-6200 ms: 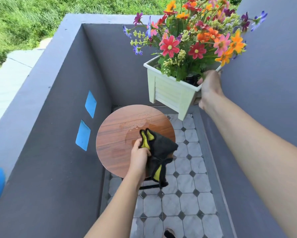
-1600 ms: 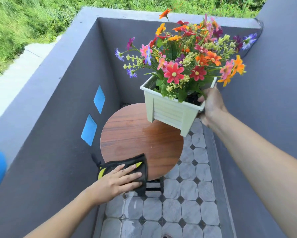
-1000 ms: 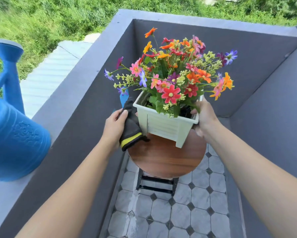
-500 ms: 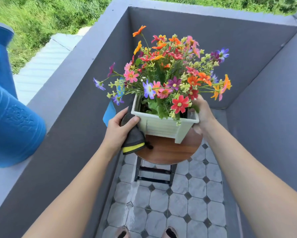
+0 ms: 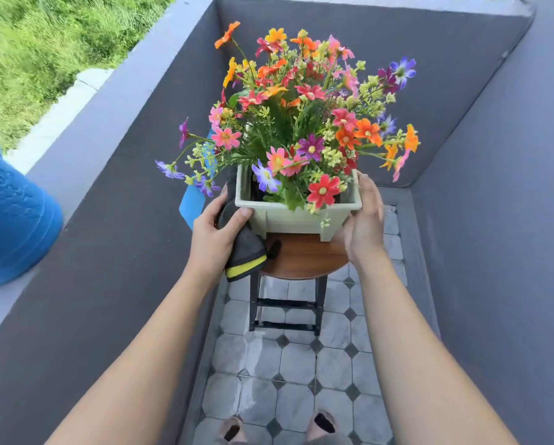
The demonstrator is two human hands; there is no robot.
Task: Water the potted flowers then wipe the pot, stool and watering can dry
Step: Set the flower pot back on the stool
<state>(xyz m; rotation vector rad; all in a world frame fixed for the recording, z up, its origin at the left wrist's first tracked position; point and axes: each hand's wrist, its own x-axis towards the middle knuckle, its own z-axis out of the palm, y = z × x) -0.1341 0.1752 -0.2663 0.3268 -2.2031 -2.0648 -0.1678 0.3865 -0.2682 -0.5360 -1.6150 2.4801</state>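
Note:
The pale green square pot [image 5: 288, 216], full of bright mixed flowers [image 5: 301, 117], stands on the round wooden stool [image 5: 304, 255]. My left hand [image 5: 211, 239] grips a black cloth with a yellow edge [image 5: 247, 252] and presses it against the pot's left side, thumb on the front corner. My right hand [image 5: 364, 226] cups the pot's right side, fingers pointing up along its wall. The blue watering can [image 5: 9, 213] sits on the wall's ledge at the far left, partly cut off by the frame.
Dark grey walls [image 5: 461, 107] close in this narrow balcony corner on three sides. The floor [image 5: 301, 364] is grey octagonal tile with wet patches. My feet [image 5: 234, 430] are just short of the stool's black legs. A blue patch [image 5: 190, 203] marks the left wall.
The pot has come down from the air onto the stool. My left hand left the stool's edge and brought the cloth up to the pot's left side. The view tipped down.

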